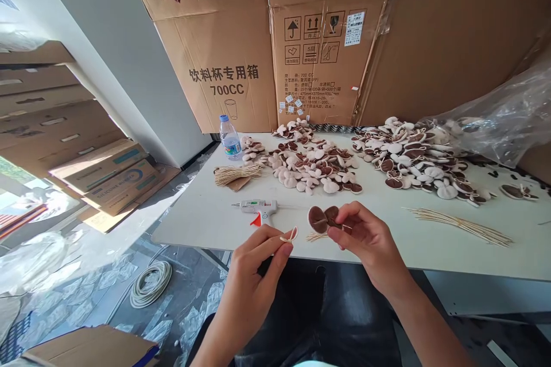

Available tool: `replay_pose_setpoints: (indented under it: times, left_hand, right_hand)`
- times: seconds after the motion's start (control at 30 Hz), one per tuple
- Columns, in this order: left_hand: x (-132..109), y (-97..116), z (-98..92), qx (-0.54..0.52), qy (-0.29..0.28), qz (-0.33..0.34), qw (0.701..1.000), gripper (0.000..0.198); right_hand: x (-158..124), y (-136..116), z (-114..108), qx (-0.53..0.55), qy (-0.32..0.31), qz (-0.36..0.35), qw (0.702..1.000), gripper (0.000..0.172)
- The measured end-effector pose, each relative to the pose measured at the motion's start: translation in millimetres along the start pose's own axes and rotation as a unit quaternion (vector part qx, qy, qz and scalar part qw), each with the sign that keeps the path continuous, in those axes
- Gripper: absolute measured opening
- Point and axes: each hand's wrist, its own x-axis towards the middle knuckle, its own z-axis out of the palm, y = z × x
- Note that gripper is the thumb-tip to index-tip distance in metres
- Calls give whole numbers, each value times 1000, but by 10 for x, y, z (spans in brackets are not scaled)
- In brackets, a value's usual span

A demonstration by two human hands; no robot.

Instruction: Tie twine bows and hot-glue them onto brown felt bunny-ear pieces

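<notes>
Between the thumb and fingers of my left hand [260, 266] is a small looped cream cord [291, 235]. My right hand [365, 241] pinches a brown felt piece with rounded lobes and a pale edge [318, 220], held just above the table. The two hands are apart. A white glue gun [258, 206] lies beyond my left hand, its nozzle towards the left. Thin pale sticks [315, 237] lie on the table between the hands, partly hidden. Past them is a pile of pink and brown felt pieces [310, 166].
The white table [193, 212] also bears a water bottle [231, 139], a bundle of cords [236, 174], a white and brown felt pile [413, 155], and thin sticks [458, 223] at right. Cardboard boxes [232, 40] stand behind. Coiled cable [150, 285] lies on the floor.
</notes>
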Motion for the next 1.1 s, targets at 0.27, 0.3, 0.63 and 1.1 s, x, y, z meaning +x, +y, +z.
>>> replay_pose_setpoints:
  times: [0.27,0.3,0.63,1.1]
  left_hand:
    - [-1,54,-23,-47,-2,-3,999,36]
    - [-1,58,-31,-53,-13,-7,998,37]
    - [18,40,-48,-32,-13,-15,999,32]
    - [-16,40,-334,-29,190,-14,981,39]
  right_hand:
    - [-50,74,58,-9,-61,4,998,25]
    - [-59,88,82,-7,-69,11,998,25]
    - [-39,190,297,-6,-102,10,995,32]
    - [327,845,1181,-459,-32,-10,888,26]
